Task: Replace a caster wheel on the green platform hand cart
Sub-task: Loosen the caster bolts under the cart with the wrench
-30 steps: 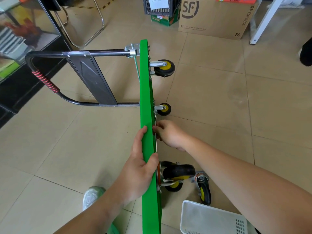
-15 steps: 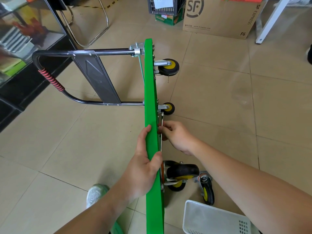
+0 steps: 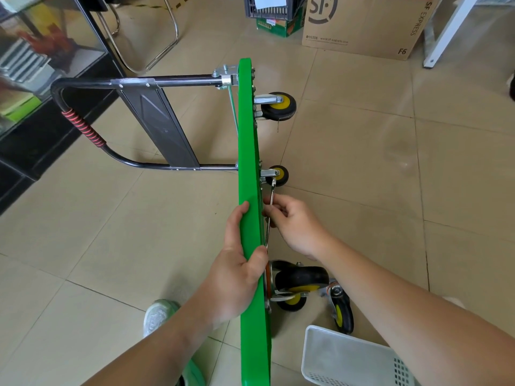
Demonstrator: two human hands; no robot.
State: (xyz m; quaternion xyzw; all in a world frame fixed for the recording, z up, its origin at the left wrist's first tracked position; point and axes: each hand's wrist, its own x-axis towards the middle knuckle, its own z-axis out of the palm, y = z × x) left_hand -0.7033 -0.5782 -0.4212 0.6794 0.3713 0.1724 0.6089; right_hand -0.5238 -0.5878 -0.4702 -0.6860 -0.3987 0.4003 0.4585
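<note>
Green cart standing on its side edge, underside facing rt; wrench reaching up to small caster; loose caster lying on floor.
</note>
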